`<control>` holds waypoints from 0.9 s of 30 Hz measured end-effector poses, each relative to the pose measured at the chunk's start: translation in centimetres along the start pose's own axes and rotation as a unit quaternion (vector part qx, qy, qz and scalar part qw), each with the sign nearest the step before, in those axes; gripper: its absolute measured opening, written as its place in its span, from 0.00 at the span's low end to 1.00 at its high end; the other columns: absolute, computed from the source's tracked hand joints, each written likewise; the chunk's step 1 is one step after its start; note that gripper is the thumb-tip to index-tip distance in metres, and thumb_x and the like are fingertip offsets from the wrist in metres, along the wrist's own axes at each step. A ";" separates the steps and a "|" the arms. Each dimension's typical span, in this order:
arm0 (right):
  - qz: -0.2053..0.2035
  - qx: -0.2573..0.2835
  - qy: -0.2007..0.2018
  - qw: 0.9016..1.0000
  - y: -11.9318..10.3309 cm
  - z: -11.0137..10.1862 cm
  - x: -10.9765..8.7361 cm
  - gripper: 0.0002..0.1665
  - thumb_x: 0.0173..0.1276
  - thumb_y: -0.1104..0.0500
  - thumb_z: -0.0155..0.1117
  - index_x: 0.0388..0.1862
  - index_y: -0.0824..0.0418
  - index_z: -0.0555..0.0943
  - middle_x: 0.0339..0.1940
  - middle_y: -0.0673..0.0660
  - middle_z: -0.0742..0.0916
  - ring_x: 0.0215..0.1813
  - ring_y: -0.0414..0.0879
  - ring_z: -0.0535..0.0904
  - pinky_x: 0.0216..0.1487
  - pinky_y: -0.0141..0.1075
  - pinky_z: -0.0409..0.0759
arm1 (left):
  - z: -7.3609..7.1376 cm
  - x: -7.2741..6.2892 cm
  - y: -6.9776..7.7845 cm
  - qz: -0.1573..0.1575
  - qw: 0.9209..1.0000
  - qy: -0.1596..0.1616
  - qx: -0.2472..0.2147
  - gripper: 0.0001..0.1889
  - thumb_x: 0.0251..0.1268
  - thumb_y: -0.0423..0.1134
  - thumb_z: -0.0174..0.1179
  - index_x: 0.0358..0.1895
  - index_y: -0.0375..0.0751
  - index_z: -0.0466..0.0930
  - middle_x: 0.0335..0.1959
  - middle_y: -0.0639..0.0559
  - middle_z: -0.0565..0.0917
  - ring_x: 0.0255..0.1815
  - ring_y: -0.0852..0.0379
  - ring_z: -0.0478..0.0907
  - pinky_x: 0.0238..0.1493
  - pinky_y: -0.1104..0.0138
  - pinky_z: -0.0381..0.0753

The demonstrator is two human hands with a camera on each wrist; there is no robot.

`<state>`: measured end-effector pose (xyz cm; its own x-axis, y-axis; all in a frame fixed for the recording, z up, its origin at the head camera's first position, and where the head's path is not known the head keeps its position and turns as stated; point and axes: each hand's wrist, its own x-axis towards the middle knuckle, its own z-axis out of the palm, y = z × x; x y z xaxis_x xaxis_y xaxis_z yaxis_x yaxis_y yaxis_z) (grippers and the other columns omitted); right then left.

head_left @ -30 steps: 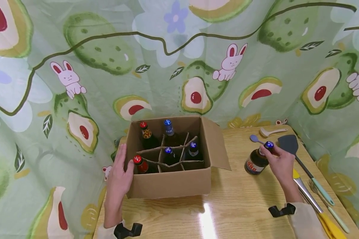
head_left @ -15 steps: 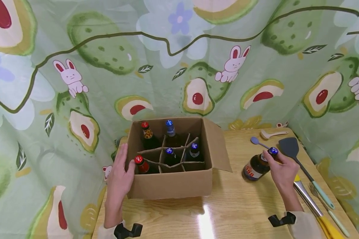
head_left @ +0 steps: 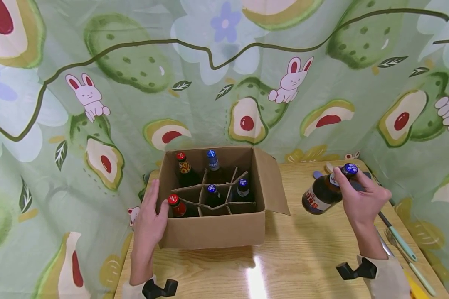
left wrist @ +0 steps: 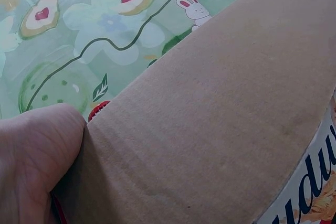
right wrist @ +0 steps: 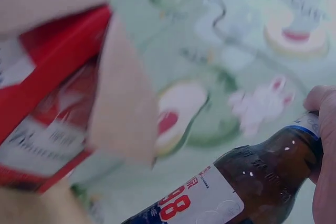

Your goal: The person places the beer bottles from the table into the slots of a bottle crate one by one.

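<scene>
My right hand (head_left: 364, 199) pinches a brown beer bottle (head_left: 323, 195) by its neck, just under the blue cap. The bottle hangs tilted above the table, its base pointing left. In the right wrist view its white label (right wrist: 205, 198) carries red numerals. My left hand (head_left: 148, 224) rests along the left wall of a cardboard box (head_left: 213, 230), fingers straight, thumb at the front corner. Cardboard dividers part the box's inside. In it stand several bottles, among them a red-capped bottle (head_left: 177, 205) at front left and a blue-capped bottle (head_left: 213, 162) at the back.
The box's right flap (head_left: 273, 180) sticks out towards the held bottle. Along the table's right side lie a fork (head_left: 393, 238), a spatula with a mint handle (head_left: 404, 245) and a yellow-handled tool (head_left: 415, 286). A patterned curtain (head_left: 134, 124) hangs behind the wooden table (head_left: 292, 257).
My right hand has raised the beer bottle off the table, first tilting it, and moved slightly right and up. My left hand and the box have stayed in place.
</scene>
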<state>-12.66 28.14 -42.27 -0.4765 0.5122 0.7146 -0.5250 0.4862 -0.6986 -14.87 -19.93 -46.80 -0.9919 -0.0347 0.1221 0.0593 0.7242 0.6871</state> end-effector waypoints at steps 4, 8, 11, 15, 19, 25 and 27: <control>-0.015 0.027 0.010 0.999 -3.0 1.2 1.9 0.09 0.58 0.70 0.78 0.36 0.77 0.90 0.34 0.58 0.93 0.34 0.31 0.88 0.42 0.22 0.83 | 0.0 0.0 0.0 0.003 1.000 -0.001 -0.002 0.35 0.83 0.46 0.48 0.87 0.52 0.48 0.87 0.50 0.50 0.86 0.42 0.49 0.79 0.37 0.53; -0.029 0.067 0.017 0.997 -6.1 2.6 3.6 0.09 0.56 0.70 0.78 0.32 0.78 0.89 0.30 0.62 0.92 0.30 0.33 0.88 0.39 0.24 0.83 | 0.0 0.0 0.0 0.002 1.000 -0.001 -0.001 0.35 0.83 0.46 0.48 0.87 0.53 0.47 0.87 0.51 0.49 0.86 0.43 0.48 0.79 0.37 0.53; -0.028 0.090 0.010 0.995 -8.5 3.7 4.8 0.10 0.55 0.71 0.79 0.32 0.79 0.89 0.29 0.60 0.92 0.29 0.36 0.88 0.38 0.26 0.83 | 0.0 0.0 0.0 0.000 1.000 -0.001 0.000 0.35 0.83 0.47 0.48 0.87 0.54 0.47 0.87 0.53 0.49 0.86 0.44 0.47 0.80 0.38 0.53; -0.010 0.115 -0.031 0.993 -11.4 5.1 5.9 0.12 0.56 0.70 0.79 0.36 0.79 0.89 0.31 0.55 0.93 0.31 0.39 0.88 0.35 0.28 0.80 | 0.0 0.0 0.0 0.001 1.000 0.002 -0.001 0.35 0.83 0.47 0.48 0.87 0.54 0.47 0.87 0.52 0.50 0.86 0.43 0.48 0.80 0.37 0.53; 0.004 0.182 -0.086 0.980 -13.4 6.7 6.4 0.12 0.56 0.72 0.79 0.37 0.81 0.88 0.31 0.54 0.93 0.30 0.40 0.87 0.31 0.27 0.79 | 0.0 0.0 0.0 0.004 1.000 0.000 -0.004 0.35 0.83 0.47 0.49 0.87 0.53 0.47 0.87 0.52 0.50 0.86 0.43 0.48 0.80 0.37 0.53; -0.043 0.243 -0.155 0.957 -14.3 9.5 6.0 0.10 0.56 0.71 0.80 0.35 0.78 0.90 0.31 0.56 0.93 0.33 0.43 0.90 0.31 0.28 0.80 | -0.1 0.0 -0.1 0.007 1.000 -0.003 -0.007 0.36 0.83 0.48 0.49 0.87 0.53 0.47 0.87 0.53 0.49 0.86 0.42 0.48 0.80 0.37 0.53; -0.062 0.240 -0.177 0.952 -14.3 10.5 5.4 0.10 0.58 0.68 0.81 0.34 0.74 0.91 0.31 0.56 0.93 0.32 0.43 0.90 0.30 0.28 0.80 | -0.1 0.0 -0.1 0.008 1.000 -0.002 -0.006 0.36 0.83 0.49 0.49 0.87 0.52 0.47 0.87 0.52 0.49 0.86 0.42 0.48 0.80 0.38 0.53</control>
<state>-15.20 16.52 -28.03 -0.5529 0.1590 0.8179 -0.8144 0.1042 -0.5708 -14.82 -20.05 -46.82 -0.9913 -0.0201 0.1305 0.0768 0.7160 0.6939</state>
